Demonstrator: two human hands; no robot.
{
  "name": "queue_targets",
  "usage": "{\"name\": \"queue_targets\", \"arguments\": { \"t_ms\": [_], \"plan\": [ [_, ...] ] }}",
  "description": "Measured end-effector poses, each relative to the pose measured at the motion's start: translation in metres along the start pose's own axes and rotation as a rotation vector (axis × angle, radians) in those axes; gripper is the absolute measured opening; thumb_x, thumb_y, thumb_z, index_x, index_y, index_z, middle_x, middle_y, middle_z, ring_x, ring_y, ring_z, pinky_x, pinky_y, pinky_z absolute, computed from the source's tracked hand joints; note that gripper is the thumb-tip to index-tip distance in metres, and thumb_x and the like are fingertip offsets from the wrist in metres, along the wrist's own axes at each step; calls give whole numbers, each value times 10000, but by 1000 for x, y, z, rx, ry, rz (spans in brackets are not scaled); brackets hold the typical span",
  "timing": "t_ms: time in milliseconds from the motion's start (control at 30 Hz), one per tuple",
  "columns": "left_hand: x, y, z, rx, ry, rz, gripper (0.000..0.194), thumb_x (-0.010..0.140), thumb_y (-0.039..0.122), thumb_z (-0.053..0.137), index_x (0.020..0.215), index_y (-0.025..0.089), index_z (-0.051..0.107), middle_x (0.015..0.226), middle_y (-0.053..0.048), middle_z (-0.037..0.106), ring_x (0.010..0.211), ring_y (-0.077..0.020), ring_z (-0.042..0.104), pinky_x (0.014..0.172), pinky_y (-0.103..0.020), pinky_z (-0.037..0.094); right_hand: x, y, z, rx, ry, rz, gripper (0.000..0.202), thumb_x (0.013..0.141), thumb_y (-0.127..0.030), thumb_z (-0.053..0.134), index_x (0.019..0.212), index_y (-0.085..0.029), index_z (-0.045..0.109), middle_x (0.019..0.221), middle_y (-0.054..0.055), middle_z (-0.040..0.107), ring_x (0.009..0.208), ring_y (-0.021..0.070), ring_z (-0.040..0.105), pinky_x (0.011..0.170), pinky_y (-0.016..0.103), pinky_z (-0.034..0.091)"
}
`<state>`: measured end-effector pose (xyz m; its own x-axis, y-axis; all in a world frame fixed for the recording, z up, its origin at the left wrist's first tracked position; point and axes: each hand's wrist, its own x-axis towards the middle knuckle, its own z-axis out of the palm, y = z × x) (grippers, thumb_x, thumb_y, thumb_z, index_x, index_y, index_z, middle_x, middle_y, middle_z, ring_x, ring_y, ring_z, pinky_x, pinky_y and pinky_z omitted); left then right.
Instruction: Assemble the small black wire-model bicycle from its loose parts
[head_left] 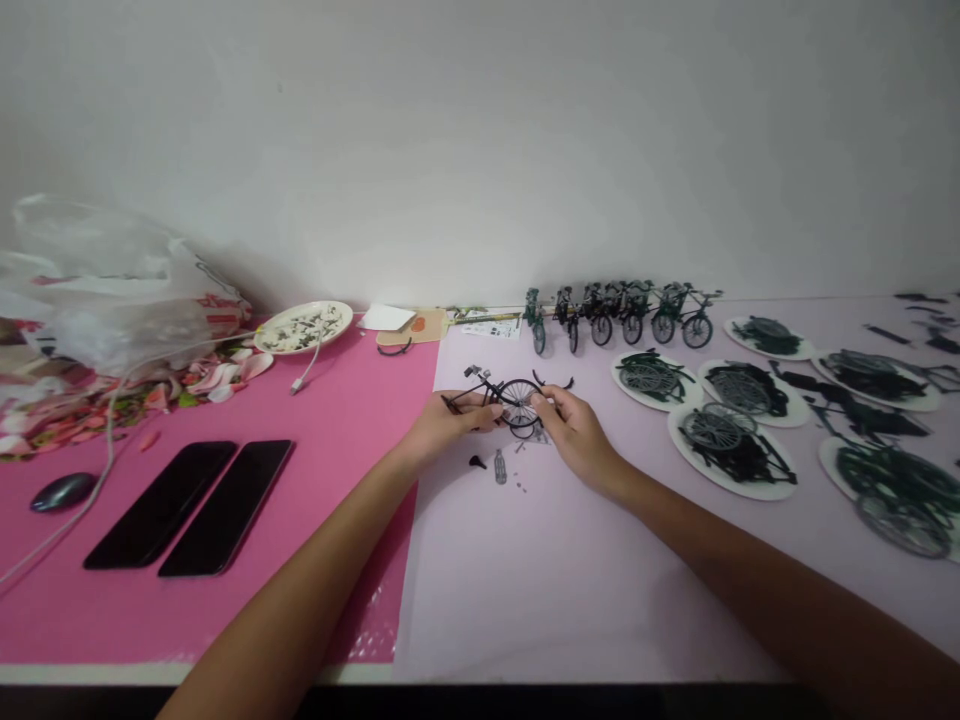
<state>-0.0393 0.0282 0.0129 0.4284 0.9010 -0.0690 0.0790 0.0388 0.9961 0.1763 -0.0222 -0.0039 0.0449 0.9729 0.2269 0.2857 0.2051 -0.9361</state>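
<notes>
A black model bicycle frame (478, 388) is up in both hands, over the pale sheet. My left hand (450, 418) is closed around the frame near its middle, thumb on the near side. My right hand (576, 425) pinches the right rim of a spoked model wheel (517, 392), which sits at the frame's right end. Whether the wheel is fixed to the frame I cannot tell. Below the hands lie a small black part (478, 461), a grey oval part (500, 467) and several tiny bits. A thin curved black part (562, 383) lies just behind my right hand.
Several assembled model bicycles (600, 315) stand along the wall. White plates (759, 490) of dark bicycle parts fill the right side. On the pink left half are two phones (225, 510), a mouse (64, 492), a cable (111, 440), a plate (341, 322), petals (225, 378) and a plastic bag (127, 300).
</notes>
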Motion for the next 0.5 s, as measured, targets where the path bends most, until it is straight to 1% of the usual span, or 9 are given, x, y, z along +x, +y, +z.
{"name": "queue_targets", "arguments": {
  "t_ms": [100, 300, 500],
  "plan": [
    [0, -1, -1, 12, 3, -6, 415, 737, 512, 905, 961, 170, 831, 962, -105, 819, 916, -238, 746, 900, -356, 597, 0, 2, 1, 10, -2, 2, 444, 956, -664, 549, 902, -224, 581, 608, -62, 372, 533, 135, 346, 504, 272, 257],
    [0, 1, 3, -51, -2, -21, 399, 704, 481, 930, 920, 160, 833, 931, -102, 814, 873, -227, 750, 893, -357, 610, 0, 2, 0, 7, -13, -5, 428, 972, -645, 543, 933, -220, 588, 621, -59, 400, 555, 139, 379, 524, 270, 287],
    [-1, 0, 3, -33, -12, -6, 367, 729, 469, 918, 913, 165, 828, 940, -98, 810, 909, -229, 752, 891, -348, 604, 0, 0, -1, -25, -22, -21, 420, 973, -635, 542, 921, -220, 581, 630, -55, 427, 565, 139, 402, 542, 269, 315]
  ]
}}
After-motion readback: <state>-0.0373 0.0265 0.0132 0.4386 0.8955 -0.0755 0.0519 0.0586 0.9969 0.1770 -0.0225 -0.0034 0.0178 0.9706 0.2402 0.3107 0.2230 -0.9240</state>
